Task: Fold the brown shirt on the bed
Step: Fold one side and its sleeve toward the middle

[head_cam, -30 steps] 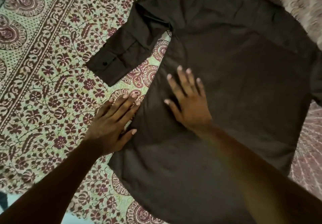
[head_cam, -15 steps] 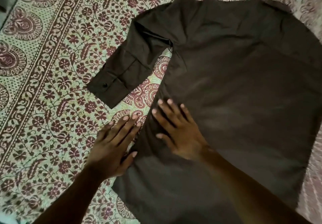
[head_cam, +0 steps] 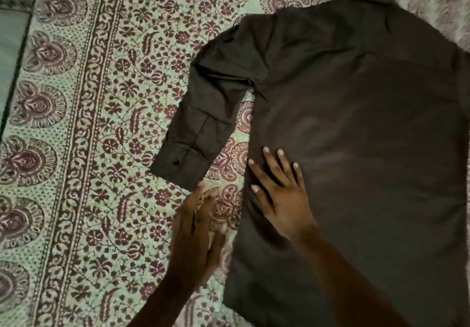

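Observation:
The brown shirt (head_cam: 361,128) lies spread flat, back side up, over the right half of the bed. Its left sleeve (head_cam: 203,125) is bent downward beside the body, with the buttoned cuff lowest. My right hand (head_cam: 279,194) presses flat on the shirt's left edge, fingers spread. My left hand (head_cam: 198,235) is blurred with motion, fingers straight, over the bedsheet just left of that edge and just below the cuff. It holds nothing.
A floral bedsheet (head_cam: 101,174) in green and maroon covers the bed. Its patterned border runs down the left side. The bed's edge (head_cam: 15,72) shows at the far left, with floor beyond it.
Both hands have slid back toward me along the shirt's left edge while the view shifted. My left hand has moved up toward the cuff, off the shirt edge.

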